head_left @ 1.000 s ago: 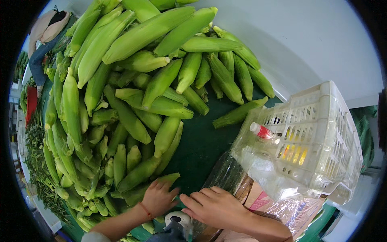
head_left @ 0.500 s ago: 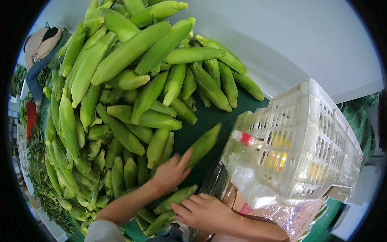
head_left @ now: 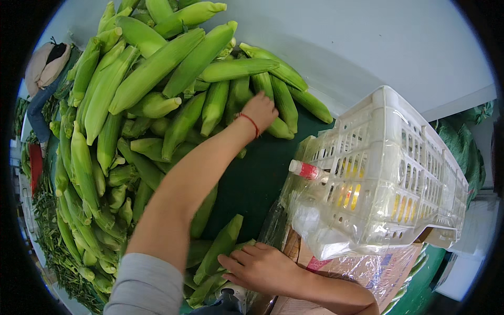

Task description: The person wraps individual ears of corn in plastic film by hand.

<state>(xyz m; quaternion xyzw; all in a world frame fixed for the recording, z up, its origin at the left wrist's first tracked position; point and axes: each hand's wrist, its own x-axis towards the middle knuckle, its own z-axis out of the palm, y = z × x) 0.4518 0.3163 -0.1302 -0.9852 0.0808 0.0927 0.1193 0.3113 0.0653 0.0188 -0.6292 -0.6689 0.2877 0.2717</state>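
My left hand (head_left: 258, 113) reaches far forward into the pile of green corn ears (head_left: 136, 73), its fingers curled round an ear (head_left: 279, 127) near the back right; a red cord circles the wrist. At the lower middle, my right hand (head_left: 251, 265) rests with loosely bent, parted fingers beside a few loose ears (head_left: 223, 241), near a film-wrapped cardboard sheet (head_left: 357, 268).
A white slotted crate (head_left: 394, 173) with plastic film and a red-labelled bottle (head_left: 307, 170) stands at right on the green surface (head_left: 247, 184), against a pale wall. Another person (head_left: 44, 71) bends beside greens at far left. Green sacks (head_left: 467, 147) lie behind the crate.
The loose ear from beside the crate was moved down by my left hand and now lies near my right hand. My left hand has since stretched up to the back of the pile.
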